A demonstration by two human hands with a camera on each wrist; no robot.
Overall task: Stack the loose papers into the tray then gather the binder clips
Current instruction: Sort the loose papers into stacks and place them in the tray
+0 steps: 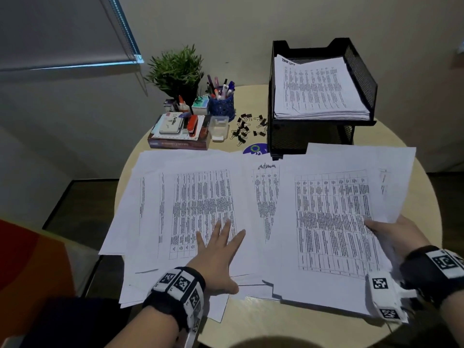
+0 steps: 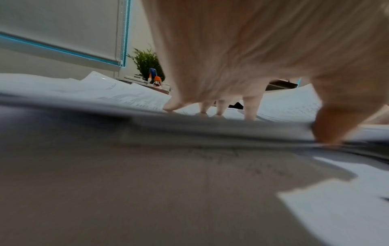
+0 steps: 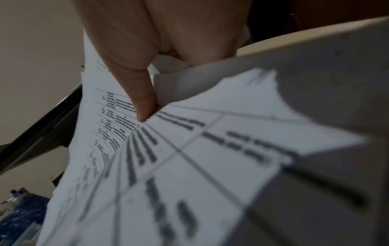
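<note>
Loose papers (image 1: 200, 197) are spread in front of the tray (image 1: 361, 79) – I'm on the stacking step. My right hand (image 1: 399, 237) pinches a sheaf (image 1: 331, 222), my left hand (image 1: 218, 249) lies flat, fingers spread. Next I'd lift that sheaf onto the tray's pile; the binder clips (image 1: 247, 129), left of the tray, wait.

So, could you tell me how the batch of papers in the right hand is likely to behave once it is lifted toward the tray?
The batch of papers will probably flop, since the right hand pinches it at one edge only. Its sheets look fanned and uneven, so some may slide out. It seems thick, so likely heavy enough to sag; the left hand, lying flat on the other papers, could support it.
</note>
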